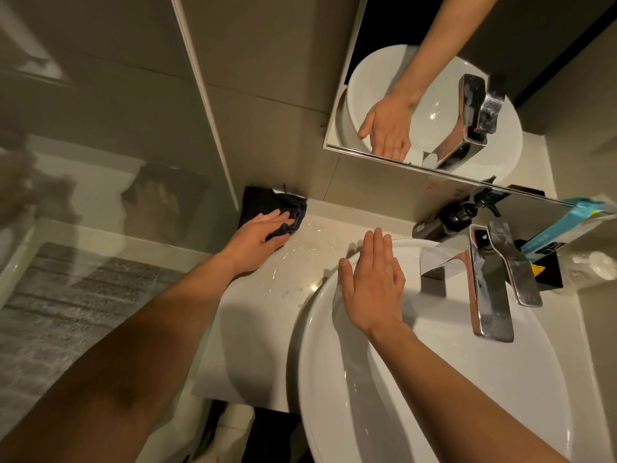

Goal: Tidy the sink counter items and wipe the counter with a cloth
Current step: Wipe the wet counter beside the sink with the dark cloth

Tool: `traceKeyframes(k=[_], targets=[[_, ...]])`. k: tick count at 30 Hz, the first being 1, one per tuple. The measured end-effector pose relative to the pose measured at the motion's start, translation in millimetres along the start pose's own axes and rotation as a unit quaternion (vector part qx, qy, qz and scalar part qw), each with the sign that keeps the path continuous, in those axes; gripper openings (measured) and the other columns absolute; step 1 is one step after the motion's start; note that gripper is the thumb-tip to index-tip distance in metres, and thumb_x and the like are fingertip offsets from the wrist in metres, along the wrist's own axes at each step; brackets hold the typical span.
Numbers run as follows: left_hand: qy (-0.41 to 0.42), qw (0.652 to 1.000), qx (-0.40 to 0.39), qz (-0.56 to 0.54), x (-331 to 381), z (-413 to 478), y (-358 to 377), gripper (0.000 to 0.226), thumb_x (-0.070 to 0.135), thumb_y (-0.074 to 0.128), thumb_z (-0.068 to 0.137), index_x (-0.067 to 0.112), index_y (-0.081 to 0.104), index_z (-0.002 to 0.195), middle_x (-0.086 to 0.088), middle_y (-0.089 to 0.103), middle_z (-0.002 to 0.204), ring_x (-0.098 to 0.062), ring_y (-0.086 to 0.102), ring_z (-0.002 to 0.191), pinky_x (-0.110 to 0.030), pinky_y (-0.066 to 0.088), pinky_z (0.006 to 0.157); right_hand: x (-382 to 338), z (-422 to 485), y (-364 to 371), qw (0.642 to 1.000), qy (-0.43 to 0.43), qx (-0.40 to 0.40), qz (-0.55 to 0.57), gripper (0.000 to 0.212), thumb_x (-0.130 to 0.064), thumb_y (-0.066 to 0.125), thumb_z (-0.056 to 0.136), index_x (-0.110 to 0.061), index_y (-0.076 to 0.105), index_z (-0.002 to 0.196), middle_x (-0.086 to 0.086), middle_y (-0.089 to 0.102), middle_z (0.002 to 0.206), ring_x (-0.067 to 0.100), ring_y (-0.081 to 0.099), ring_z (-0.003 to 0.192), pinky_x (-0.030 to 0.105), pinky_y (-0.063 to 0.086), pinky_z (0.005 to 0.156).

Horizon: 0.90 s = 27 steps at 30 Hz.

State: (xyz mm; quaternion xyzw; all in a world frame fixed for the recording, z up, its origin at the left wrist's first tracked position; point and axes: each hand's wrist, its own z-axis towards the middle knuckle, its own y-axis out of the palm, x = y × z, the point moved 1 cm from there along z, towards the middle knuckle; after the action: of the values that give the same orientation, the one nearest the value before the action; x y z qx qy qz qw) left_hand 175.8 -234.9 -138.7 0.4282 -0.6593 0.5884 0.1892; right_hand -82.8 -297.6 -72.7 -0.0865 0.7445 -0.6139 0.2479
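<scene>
Left hand (257, 233) has its fingers pressed down on a dark cloth (267, 203) in the counter's (253, 315) back corner. Right hand (370, 279) lies flat, fingers released, on the sink (334, 379) rim.

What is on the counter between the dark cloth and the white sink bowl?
In the head view, only bare wet counter with scattered water drops lies between the dark cloth, pressed under the left hand, and the sink bowl.
</scene>
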Motion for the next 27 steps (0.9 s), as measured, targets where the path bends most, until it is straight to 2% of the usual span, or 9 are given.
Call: traceKeyframes(k=[2,6,10,15,19,22,24,27], targets=[[0.024,0.999,0.005,0.043,3.1,-9.9,4.3,0.048,0.037,0.05,0.103,0.032,0.043,0.15,0.009,0.031,0.162,-0.008,0.016,0.153,-0.033,0.007,0.127,0.3,0.0,0.2,1.0,0.0,-0.002,0.002,0.074,-0.057,0.013,0.102,-0.015,-0.002,0.161,0.0,-0.007,0.171,0.015,-0.01,0.156,0.04,0.005,0.126],[0.031,0.996,0.028,0.081,10.0,-31.7,15.4,0.047,0.033,0.046,0.105,0.028,0.04,0.152,0.006,0.029,0.164,-0.01,0.014,0.154,-0.031,0.004,0.125,0.7,-0.8,0.6,1.0,0.004,-0.004,0.009,0.077,-0.058,0.016,0.102,-0.012,-0.005,0.161,0.003,-0.011,0.17,0.016,-0.012,0.156,0.041,0.006,0.127],[0.02,0.997,0.033,0.06,6.0,-58.8,23.1,0.046,0.033,0.045,0.106,0.027,0.043,0.151,0.005,0.03,0.163,-0.009,0.015,0.153,-0.028,0.003,0.123,3.6,-1.7,1.2,1.0,-0.005,-0.018,0.003,0.086,-0.063,0.02,0.1,-0.008,-0.008,0.16,0.008,-0.015,0.169,0.02,-0.016,0.156,0.041,0.001,0.126],[-0.002,0.998,0.049,0.035,8.8,-103.6,33.5,0.045,0.033,0.045,0.106,0.025,0.044,0.15,0.007,0.033,0.161,0.002,0.014,0.146,-0.028,0.007,0.125,1.8,-4.5,0.9,0.999,0.022,-0.034,-0.004,0.097,-0.07,0.023,0.096,-0.003,-0.011,0.158,0.014,-0.019,0.167,0.024,-0.018,0.155,0.041,-0.005,0.124],[-0.038,0.998,0.045,0.016,6.8,-141.8,44.3,0.05,0.046,0.04,0.104,0.032,0.039,0.152,0.007,0.029,0.162,-0.009,0.02,0.151,-0.033,0.012,0.126,3.0,-5.6,1.1,0.999,0.03,-0.044,-0.001,0.101,-0.073,0.021,0.095,-0.001,-0.012,0.157,0.016,-0.019,0.167,0.026,-0.017,0.155,0.043,-0.005,0.125],[-0.08,0.996,0.038,-0.007,3.7,-172.6,54.6,0.051,0.049,0.038,0.104,0.038,0.036,0.153,0.012,0.026,0.162,-0.01,0.016,0.151,-0.034,0.012,0.126,3.5,-5.6,1.8,0.999,0.03,-0.041,-0.004,0.102,-0.074,0.021,0.094,0.0,-0.01,0.157,0.017,-0.016,0.167,0.026,-0.015,0.156,0.044,-0.003,0.126],[-0.101,0.994,0.038,-0.018,1.8,-191.7,61.4,0.05,0.05,0.038,0.104,0.04,0.036,0.152,0.01,0.028,0.164,-0.013,0.017,0.152,-0.035,0.013,0.126,4.2,-4.4,2.0,0.999,0.028,-0.043,-0.008,0.104,-0.076,0.021,0.093,0.0,-0.009,0.158,0.017,-0.015,0.167,0.027,-0.014,0.156,0.044,-0.003,0.126],[-0.078,0.995,0.047,-0.029,2.7,-219.1,70.2,0.049,0.046,0.038,0.104,0.033,0.041,0.151,0.004,0.036,0.161,-0.008,0.024,0.151,-0.021,0.009,0.122,6.4,-3.5,0.6,0.998,0.022,-0.053,-0.012,0.107,-0.078,0.021,0.091,0.0,-0.009,0.158,0.017,-0.016,0.167,0.027,-0.014,0.156,0.044,-0.002,0.126]])
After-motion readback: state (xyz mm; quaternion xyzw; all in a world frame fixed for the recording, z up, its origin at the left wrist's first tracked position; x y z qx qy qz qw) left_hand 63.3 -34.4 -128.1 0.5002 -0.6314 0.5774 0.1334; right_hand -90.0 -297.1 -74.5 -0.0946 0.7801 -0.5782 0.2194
